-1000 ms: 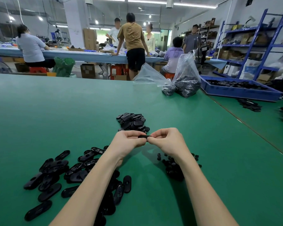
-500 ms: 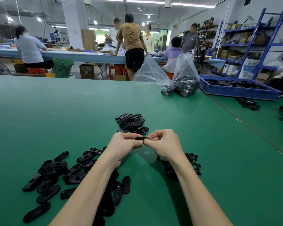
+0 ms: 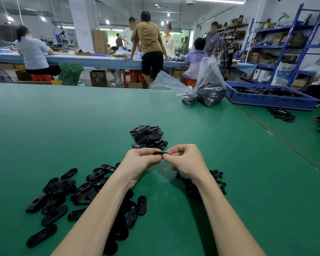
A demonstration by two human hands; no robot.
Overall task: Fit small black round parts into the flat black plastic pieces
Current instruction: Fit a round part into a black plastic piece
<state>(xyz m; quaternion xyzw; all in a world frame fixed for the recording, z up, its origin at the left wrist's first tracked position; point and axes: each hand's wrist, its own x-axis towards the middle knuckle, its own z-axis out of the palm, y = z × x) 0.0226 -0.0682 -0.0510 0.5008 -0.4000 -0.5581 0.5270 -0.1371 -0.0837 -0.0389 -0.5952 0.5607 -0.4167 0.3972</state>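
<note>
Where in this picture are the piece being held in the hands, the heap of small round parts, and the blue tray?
flat black piece [image 3: 160, 153], head view, on its top edge showing between the fingertips.
small round parts [image 3: 217, 176], head view, on the heap beside the right wrist.
blue tray [image 3: 270, 102], head view, on its near wall.

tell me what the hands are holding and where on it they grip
One flat black plastic piece, pinched at its two ends: left hand on the left end, right hand on the right end.

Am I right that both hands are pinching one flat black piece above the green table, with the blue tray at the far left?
Not quite: the head view shows the blue tray at the far right. Both the left hand and right hand do pinch the flat black piece above the green table.
</note>
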